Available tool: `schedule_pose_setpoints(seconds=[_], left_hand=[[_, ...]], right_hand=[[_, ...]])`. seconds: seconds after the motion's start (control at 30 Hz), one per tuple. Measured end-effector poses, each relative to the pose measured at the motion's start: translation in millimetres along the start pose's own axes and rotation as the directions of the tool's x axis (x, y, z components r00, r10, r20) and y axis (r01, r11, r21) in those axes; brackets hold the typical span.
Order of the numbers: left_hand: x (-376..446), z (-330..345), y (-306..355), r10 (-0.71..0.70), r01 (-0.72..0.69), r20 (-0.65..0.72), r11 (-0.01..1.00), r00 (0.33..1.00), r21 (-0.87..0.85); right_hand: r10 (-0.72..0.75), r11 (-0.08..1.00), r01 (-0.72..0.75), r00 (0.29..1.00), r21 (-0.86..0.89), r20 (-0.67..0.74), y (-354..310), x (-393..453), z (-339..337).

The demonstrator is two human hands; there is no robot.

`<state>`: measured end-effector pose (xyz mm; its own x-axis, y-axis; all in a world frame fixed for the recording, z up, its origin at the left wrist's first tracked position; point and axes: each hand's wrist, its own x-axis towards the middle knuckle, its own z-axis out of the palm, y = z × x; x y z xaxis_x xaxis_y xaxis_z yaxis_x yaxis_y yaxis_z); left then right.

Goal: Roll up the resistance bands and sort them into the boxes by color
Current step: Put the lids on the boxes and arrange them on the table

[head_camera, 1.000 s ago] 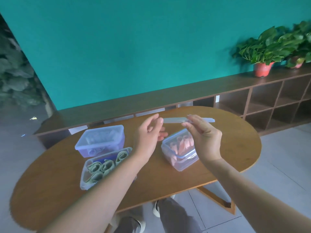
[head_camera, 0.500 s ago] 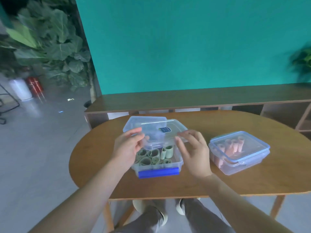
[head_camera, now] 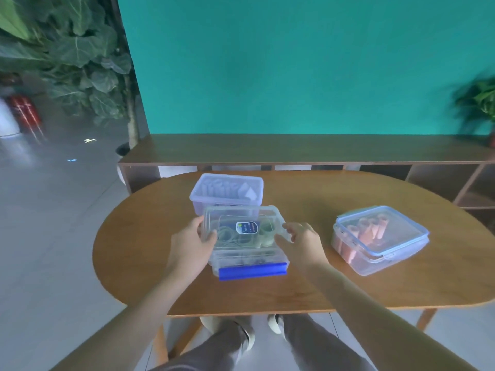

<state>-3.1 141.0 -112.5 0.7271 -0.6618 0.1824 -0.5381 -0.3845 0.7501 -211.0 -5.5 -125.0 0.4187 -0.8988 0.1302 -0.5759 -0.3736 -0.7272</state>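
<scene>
Clear lid (head_camera: pixel 242 228) held over green-band box (head_camera: pixel 250 259), table centre.
L hand (head_camera: pixel 191 243) & R hand (head_camera: pixel 301 241) each gripped a lid side w/ curled fingers; purple-band box (head_camera: pixel 226 192) just behind, pink-band box (head_camera: pixel 380 238) well apart at right, both lidded.

Both hands hold a clear lid (head_camera: pixel 242 228) over the middle box (head_camera: pixel 250 259) of green rolls: left hand (head_camera: pixel 190 243) on its left edge, right hand (head_camera: pixel 301 242) on its right. A closed box of pink rolls (head_camera: pixel 380 238) sits apart on the table (head_camera: pixel 308 285).
</scene>
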Motion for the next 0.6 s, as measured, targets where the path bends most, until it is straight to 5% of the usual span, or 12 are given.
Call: schedule_pose_setpoints(seconds=[0.1, 0.6], left_hand=[[-6, 5, 2, 0.089, -0.087, -0.028, 0.993, 0.996, 0.081], [-9, 12, -1, 0.074, -0.078, 0.022, 0.971, 0.997, 0.227]], right_hand=[[0.032, 0.999, -0.032, 0.999, -0.011, 0.008, 3, -1, -2], [0.071, 0.992, -0.066, 0.997, 0.107, -0.037, 14, -5, -4]])
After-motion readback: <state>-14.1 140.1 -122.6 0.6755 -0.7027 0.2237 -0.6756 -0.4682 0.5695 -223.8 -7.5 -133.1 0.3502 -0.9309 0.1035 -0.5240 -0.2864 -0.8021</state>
